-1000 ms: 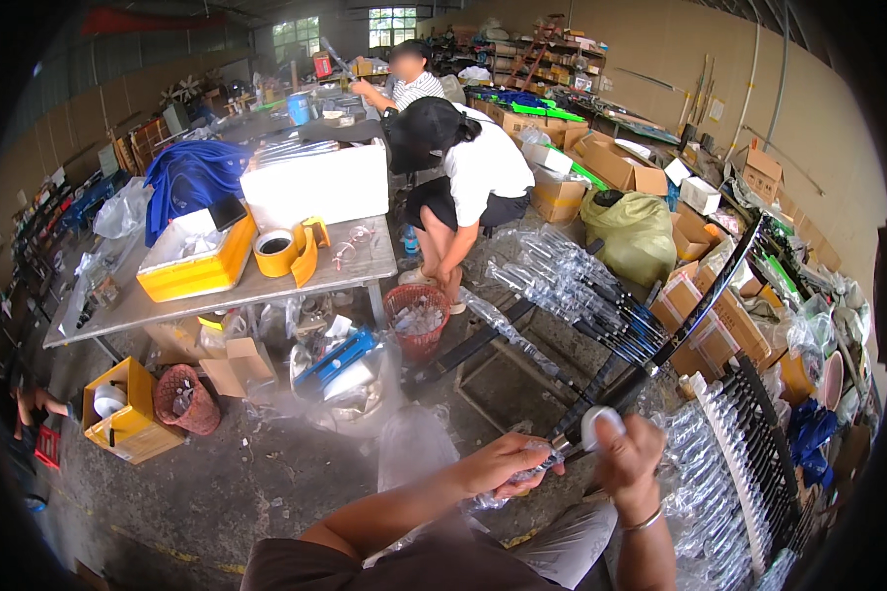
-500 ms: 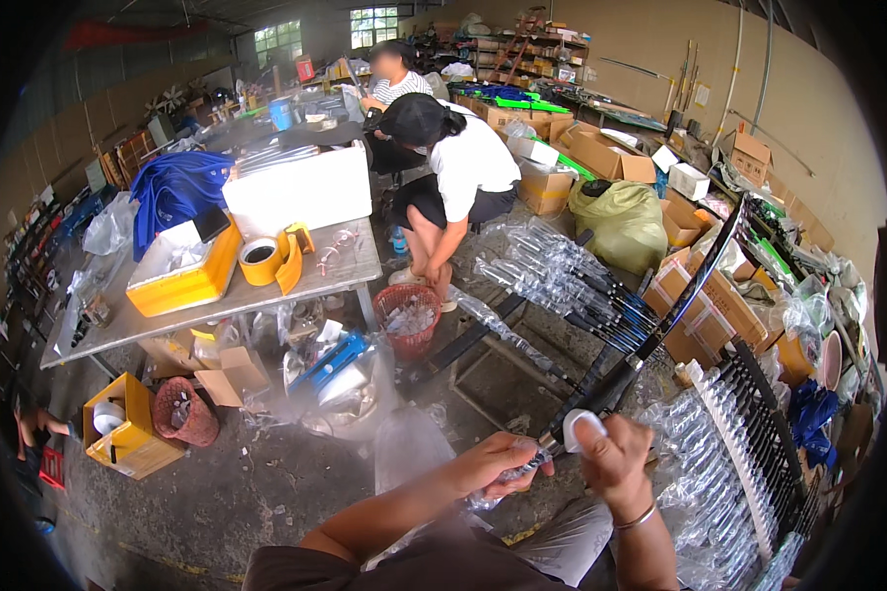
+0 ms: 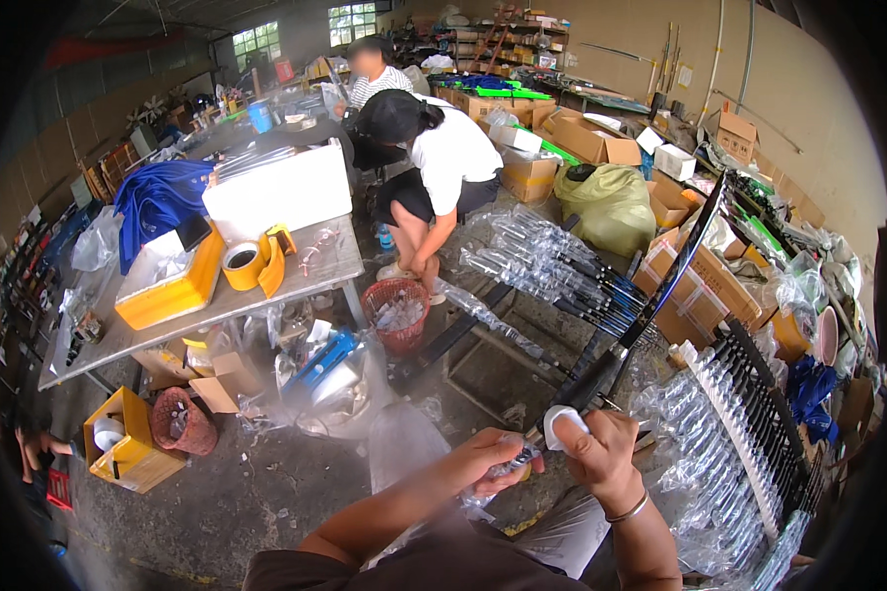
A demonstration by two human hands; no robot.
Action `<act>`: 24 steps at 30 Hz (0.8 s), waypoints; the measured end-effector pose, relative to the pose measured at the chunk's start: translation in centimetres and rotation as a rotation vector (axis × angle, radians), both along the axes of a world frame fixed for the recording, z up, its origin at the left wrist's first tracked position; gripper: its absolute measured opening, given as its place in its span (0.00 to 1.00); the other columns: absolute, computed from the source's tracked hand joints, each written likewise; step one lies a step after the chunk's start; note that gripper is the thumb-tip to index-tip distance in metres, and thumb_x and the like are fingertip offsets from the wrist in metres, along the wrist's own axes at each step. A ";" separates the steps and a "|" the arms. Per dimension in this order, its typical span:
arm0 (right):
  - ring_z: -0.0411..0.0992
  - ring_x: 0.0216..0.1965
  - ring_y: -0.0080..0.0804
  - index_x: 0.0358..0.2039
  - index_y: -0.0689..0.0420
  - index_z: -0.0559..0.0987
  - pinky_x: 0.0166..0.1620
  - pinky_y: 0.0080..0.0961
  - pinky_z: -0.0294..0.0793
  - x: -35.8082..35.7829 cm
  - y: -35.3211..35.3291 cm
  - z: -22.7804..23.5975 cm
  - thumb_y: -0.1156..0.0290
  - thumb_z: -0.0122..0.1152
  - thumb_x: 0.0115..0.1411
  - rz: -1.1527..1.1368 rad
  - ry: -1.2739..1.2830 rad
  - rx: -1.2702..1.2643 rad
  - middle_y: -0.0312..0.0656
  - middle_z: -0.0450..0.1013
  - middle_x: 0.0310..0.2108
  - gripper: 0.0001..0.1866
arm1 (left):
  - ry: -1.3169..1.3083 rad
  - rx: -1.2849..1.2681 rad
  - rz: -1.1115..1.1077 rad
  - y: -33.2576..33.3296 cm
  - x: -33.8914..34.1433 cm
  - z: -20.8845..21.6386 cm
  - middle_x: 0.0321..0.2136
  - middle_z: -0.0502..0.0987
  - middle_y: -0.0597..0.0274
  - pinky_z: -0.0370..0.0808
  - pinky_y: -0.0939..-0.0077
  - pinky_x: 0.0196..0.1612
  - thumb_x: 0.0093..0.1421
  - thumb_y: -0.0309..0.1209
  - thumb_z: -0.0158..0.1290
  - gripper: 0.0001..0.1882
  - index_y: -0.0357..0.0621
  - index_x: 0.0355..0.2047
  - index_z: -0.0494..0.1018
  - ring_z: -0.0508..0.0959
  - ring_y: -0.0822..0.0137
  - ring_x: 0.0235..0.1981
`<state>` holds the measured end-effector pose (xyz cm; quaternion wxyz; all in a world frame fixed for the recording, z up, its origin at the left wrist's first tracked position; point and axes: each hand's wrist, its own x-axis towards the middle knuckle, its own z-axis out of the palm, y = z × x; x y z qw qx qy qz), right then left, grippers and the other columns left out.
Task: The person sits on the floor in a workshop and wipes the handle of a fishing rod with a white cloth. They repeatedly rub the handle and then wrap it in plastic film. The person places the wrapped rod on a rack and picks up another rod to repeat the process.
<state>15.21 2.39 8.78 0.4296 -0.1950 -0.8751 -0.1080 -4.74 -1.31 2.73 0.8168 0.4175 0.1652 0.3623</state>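
A long, dark fishing rod (image 3: 650, 313) slants from my lap up to the far right, its thick black handle (image 3: 593, 380) nearest me. My left hand (image 3: 496, 461) is closed around the butt end, where crinkled clear plastic shows between the fingers. Just above it, my right hand (image 3: 606, 455) is closed, its thumb pressing a white cloth-like wad (image 3: 566, 427) against the rod. A small metal stem sticks out beside the right knuckles. The palm side of the right hand is hidden.
Plastic-sleeved rods (image 3: 705, 463) stand racked at my right, with another bundle (image 3: 552, 258) ahead. A co-worker (image 3: 448, 163) bends over a red basket (image 3: 396, 317). The table (image 3: 310, 286) at left carries a tape roll (image 3: 241, 261). Cardboard boxes (image 3: 700, 295) crowd the right.
The whole view has shifted slightly, so the surroundings sit further left. My right hand and the white wad are a little lower and nearer my left hand. Both hands keep their grip.
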 end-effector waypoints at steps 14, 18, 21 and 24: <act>0.57 0.11 0.26 0.38 0.49 0.78 0.12 0.25 0.56 0.3 0.6 0.0 0.79 0.60 0.40 -0.087 0.111 0.055 0.34 0.55 0.14 0.20 | 0.008 -0.045 -0.025 -0.1 0.1 0.5 0.12 0.63 0.69 0.53 0.85 0.10 0.60 0.54 0.47 0.31 0.30 0.41 0.70 0.57 0.82 0.07; 0.60 0.12 0.29 0.39 0.50 0.78 0.14 0.27 0.59 1.6 1.6 1.2 0.76 0.62 0.39 -0.172 -0.032 0.091 0.34 0.55 0.14 0.21 | 0.015 -0.095 -0.040 0.4 0.2 0.6 0.11 0.62 0.69 0.54 0.85 0.10 0.60 0.55 0.48 0.32 0.29 0.40 0.69 0.57 0.81 0.07; 0.60 0.13 0.30 0.40 0.53 0.77 0.15 0.28 0.60 0.8 2.5 1.3 0.75 0.62 0.39 -0.153 0.157 0.093 0.34 0.57 0.15 0.22 | -0.013 -0.147 -0.069 0.6 -0.2 1.2 0.12 0.62 0.69 0.54 0.85 0.10 0.61 0.54 0.45 0.33 0.27 0.39 0.68 0.57 0.80 0.07; 0.62 0.13 0.28 0.40 0.53 0.78 0.14 0.27 0.61 0.9 1.1 0.0 0.74 0.62 0.40 -0.040 -0.006 0.017 0.35 0.59 0.16 0.21 | 0.000 -0.192 -0.080 0.4 -0.4 0.5 0.12 0.62 0.70 0.53 0.85 0.10 0.61 0.57 0.44 0.33 0.32 0.37 0.69 0.56 0.81 0.07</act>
